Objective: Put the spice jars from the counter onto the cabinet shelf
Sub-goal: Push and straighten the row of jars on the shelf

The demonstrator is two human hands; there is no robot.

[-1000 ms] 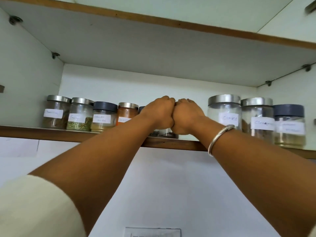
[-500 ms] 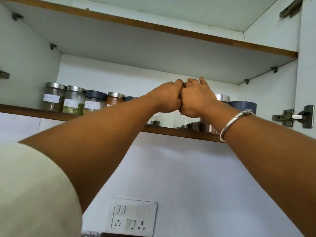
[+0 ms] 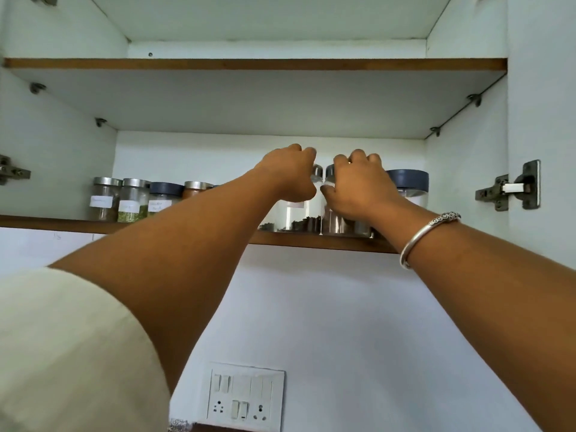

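The cabinet shelf (image 3: 46, 222) holds a row of glass spice jars. At its left stand two silver-lidded jars (image 3: 105, 198) (image 3: 134, 199), a dark-lidded jar (image 3: 164, 194) and an orange-filled jar (image 3: 195, 188). My left hand (image 3: 288, 173) curls over a clear silver-lidded jar (image 3: 300, 213) at the shelf's middle. Right beside it, my right hand (image 3: 358, 187) wraps the top of a second silver-lidded jar (image 3: 338, 221). Both jars rest on the shelf, nearly touching. A dark-lidded jar (image 3: 408, 185) stands just right of my right hand.
An upper shelf (image 3: 249, 64) spans the cabinet above. Door hinges sit on the right wall (image 3: 511, 188) and the left wall (image 3: 11, 173). Below the shelf is a white wall with a switchboard (image 3: 246, 397). A bangle (image 3: 427, 235) circles my right wrist.
My two hands, pressed together a second ago, have drawn apart, each over its own jar. The view has pulled back and tilted up, showing more of the cabinet.
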